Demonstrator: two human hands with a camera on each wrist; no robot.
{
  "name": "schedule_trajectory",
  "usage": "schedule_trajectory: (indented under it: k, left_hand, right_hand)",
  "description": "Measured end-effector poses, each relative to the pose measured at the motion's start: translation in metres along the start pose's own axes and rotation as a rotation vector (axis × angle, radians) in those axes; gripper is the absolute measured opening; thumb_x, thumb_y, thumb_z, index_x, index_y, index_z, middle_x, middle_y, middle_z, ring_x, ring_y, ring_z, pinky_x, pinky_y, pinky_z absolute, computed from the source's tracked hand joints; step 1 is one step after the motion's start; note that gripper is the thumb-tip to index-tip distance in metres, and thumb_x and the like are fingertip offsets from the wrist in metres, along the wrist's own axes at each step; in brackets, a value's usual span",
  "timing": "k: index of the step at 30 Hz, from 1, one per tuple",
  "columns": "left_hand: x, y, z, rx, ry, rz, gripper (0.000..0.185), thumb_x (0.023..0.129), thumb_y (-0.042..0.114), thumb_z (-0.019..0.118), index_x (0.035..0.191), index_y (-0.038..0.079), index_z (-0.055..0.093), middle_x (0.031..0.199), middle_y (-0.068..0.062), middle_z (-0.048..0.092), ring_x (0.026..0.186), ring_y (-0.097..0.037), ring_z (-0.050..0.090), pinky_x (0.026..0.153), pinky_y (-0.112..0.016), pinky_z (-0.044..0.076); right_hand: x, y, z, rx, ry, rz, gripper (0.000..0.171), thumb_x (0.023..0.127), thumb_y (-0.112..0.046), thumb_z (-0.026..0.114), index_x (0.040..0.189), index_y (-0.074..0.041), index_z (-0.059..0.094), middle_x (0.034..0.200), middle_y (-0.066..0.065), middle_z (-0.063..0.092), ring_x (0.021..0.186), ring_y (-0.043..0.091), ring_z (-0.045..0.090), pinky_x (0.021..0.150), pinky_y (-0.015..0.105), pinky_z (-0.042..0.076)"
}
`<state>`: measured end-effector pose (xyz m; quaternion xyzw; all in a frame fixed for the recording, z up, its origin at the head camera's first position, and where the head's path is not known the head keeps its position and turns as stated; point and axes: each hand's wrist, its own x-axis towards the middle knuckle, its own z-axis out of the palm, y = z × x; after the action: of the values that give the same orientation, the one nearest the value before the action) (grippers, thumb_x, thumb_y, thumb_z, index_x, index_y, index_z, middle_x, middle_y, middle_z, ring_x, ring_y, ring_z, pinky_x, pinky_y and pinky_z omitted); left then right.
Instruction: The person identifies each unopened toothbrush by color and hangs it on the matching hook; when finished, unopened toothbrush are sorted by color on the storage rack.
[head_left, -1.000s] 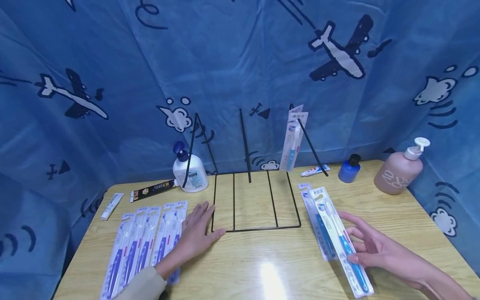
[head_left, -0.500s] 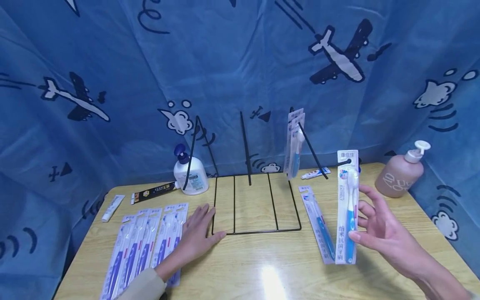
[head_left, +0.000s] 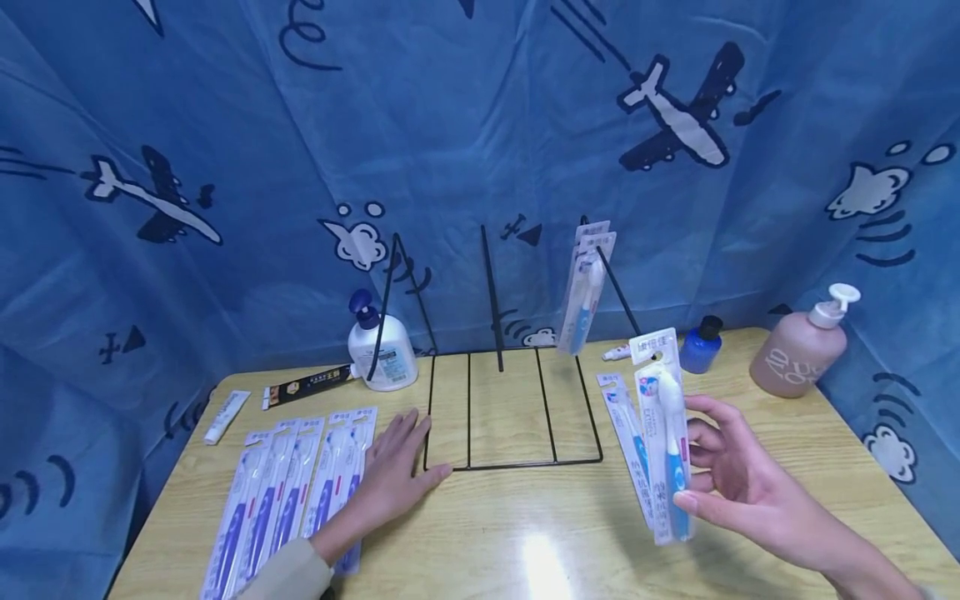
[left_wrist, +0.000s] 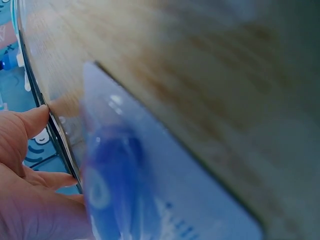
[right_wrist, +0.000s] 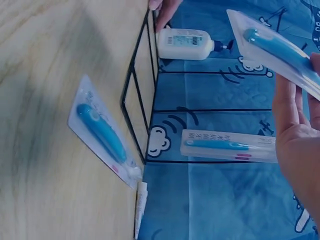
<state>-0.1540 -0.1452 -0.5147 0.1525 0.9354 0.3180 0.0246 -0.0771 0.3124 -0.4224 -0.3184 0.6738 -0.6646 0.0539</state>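
Observation:
My right hand [head_left: 742,487] pinches a packaged blue toothbrush [head_left: 663,450] by its lower right edge. The pack stands nearly upright over the table, hang hole at the top, overlapping another packaged blue toothbrush [head_left: 626,425] that lies on the tabletop. In the right wrist view, the held toothbrush pack [right_wrist: 280,47] is well off the table. My left hand [head_left: 393,479] rests with extended fingers at the left front corner of a black wire rack [head_left: 512,464]. Packaged blue toothbrushes [head_left: 581,300] hang on the rack's right hook.
Several packaged purple toothbrushes [head_left: 262,508] lie left of my left hand. Behind them are a small white tube [head_left: 227,417], a black toothpaste box [head_left: 311,383] and a white pump bottle [head_left: 392,358]. A blue bottle [head_left: 701,346] and a pink pump bottle [head_left: 797,350] stand at the back right.
My right hand has raised the toothbrush pack from a slanted position to upright, then shifted it slightly left with its face turned. My left hand has stayed put.

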Motion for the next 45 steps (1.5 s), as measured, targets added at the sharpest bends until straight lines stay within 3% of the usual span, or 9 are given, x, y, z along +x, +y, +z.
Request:
schedule_trajectory:
  k: [7, 15, 22, 29, 35, 41, 45]
  left_hand:
    - [0.001, 0.006, -0.004, 0.012, -0.034, -0.027, 0.085, 0.102, 0.045, 0.075, 0.165, -0.002, 0.041, 0.175, -0.027, 0.024, 0.162, -0.051, 0.014, 0.125, -0.075, 0.007]
    - [0.001, 0.009, -0.006, 0.021, -0.055, -0.051, 0.084, 0.104, 0.044, 0.074, 0.166, -0.001, 0.04, 0.175, -0.026, 0.024, 0.163, -0.049, 0.013, 0.127, -0.072, 0.006]
    - [0.002, 0.006, -0.004, 0.022, -0.03, -0.036, 0.085, 0.102, 0.045, 0.076, 0.165, -0.001, 0.042, 0.174, -0.028, 0.025, 0.162, -0.051, 0.015, 0.126, -0.074, 0.007]
    - [0.004, -0.009, 0.008, 0.008, 0.015, -0.011, 0.088, 0.1, 0.047, 0.077, 0.166, 0.002, 0.041, 0.175, -0.025, 0.024, 0.162, -0.049, 0.014, 0.126, -0.074, 0.006]
    - [0.003, -0.012, 0.01, 0.002, 0.03, 0.015, 0.09, 0.1, 0.054, 0.075, 0.166, 0.002, 0.042, 0.175, -0.026, 0.025, 0.162, -0.05, 0.015, 0.125, -0.075, 0.007]
    - [0.005, -0.013, 0.011, -0.001, 0.026, 0.008, 0.089, 0.1, 0.052, 0.076, 0.166, 0.003, 0.042, 0.175, -0.025, 0.025, 0.162, -0.049, 0.015, 0.126, -0.074, 0.006]
    - [0.006, -0.014, 0.01, 0.007, 0.022, -0.01, 0.088, 0.099, 0.05, 0.077, 0.167, 0.004, 0.042, 0.176, -0.023, 0.024, 0.163, -0.047, 0.014, 0.126, -0.074, 0.006]
  right_hand:
    - [0.011, 0.013, 0.006, -0.066, 0.069, 0.008, 0.088, 0.096, 0.027, 0.058, 0.167, -0.009, 0.021, 0.137, 0.01, 0.066, 0.121, 0.021, 0.07, 0.091, 0.034, 0.063]
    - [0.05, 0.038, -0.002, -0.088, 0.259, 0.072, 0.054, 0.103, 0.014, 0.063, 0.151, -0.008, 0.054, 0.13, 0.003, 0.07, 0.112, 0.017, 0.072, 0.089, 0.028, 0.061]
    - [0.095, 0.056, -0.01, -0.096, 0.365, 0.11, 0.051, 0.106, 0.004, 0.067, 0.153, -0.001, 0.048, 0.128, 0.0, 0.068, 0.11, 0.014, 0.068, 0.09, 0.023, 0.058]
    - [0.126, 0.071, -0.019, -0.166, 0.407, 0.174, 0.052, 0.107, -0.014, 0.073, 0.152, -0.003, 0.049, 0.13, 0.009, 0.066, 0.112, 0.021, 0.064, 0.09, 0.023, 0.057]
    - [0.134, 0.082, -0.03, -0.152, 0.424, 0.205, 0.054, 0.107, -0.022, 0.074, 0.151, -0.003, 0.05, 0.131, 0.014, 0.062, 0.117, 0.023, 0.061, 0.095, 0.021, 0.054]
    - [0.125, 0.085, -0.037, -0.183, 0.471, 0.191, 0.052, 0.107, -0.019, 0.074, 0.149, 0.004, 0.051, 0.13, 0.013, 0.066, 0.116, 0.016, 0.063, 0.096, 0.018, 0.054]
    - [0.114, 0.081, -0.037, -0.042, 0.509, 0.225, 0.046, 0.109, -0.011, 0.07, 0.145, 0.01, 0.05, 0.119, 0.008, 0.071, 0.107, 0.011, 0.069, 0.094, 0.022, 0.059]
